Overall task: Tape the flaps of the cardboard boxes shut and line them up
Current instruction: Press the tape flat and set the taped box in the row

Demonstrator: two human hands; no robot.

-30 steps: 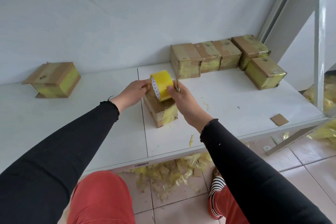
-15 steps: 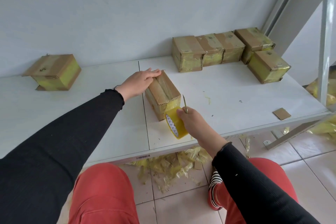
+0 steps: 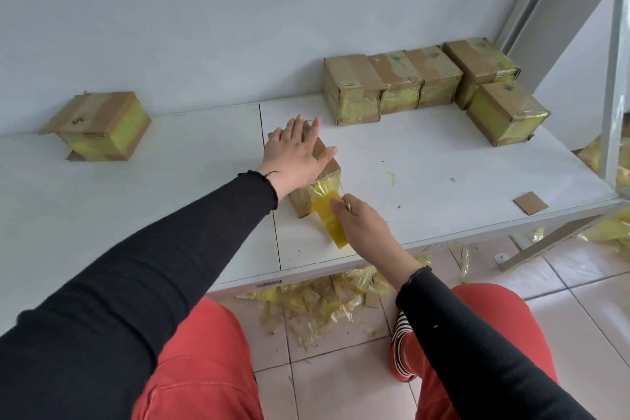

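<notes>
Yellow tape point(image 3: 330, 219) runs taut from the near face of the box point(image 3: 326, 164) in mid-counter down to the roll, which the right hand point(image 3: 366, 228) grasps near the counter point(image 3: 443, 181) edge. The left hand point(image 3: 296, 150) lies flat and released on the box top, fingers straight, pinning it down. The likely trouble is in that pull: if the flat hand eases, the light box may slide or tip toward the near edge, and the strip could crease or lift off the flap. A skewed pull would lay the tape crooked. Five taped boxes point(image 3: 392, 89) sit grouped far right; one more, the lone box point(image 3: 99, 124), sits far left, well apart, with a flap poking out under it.
</notes>
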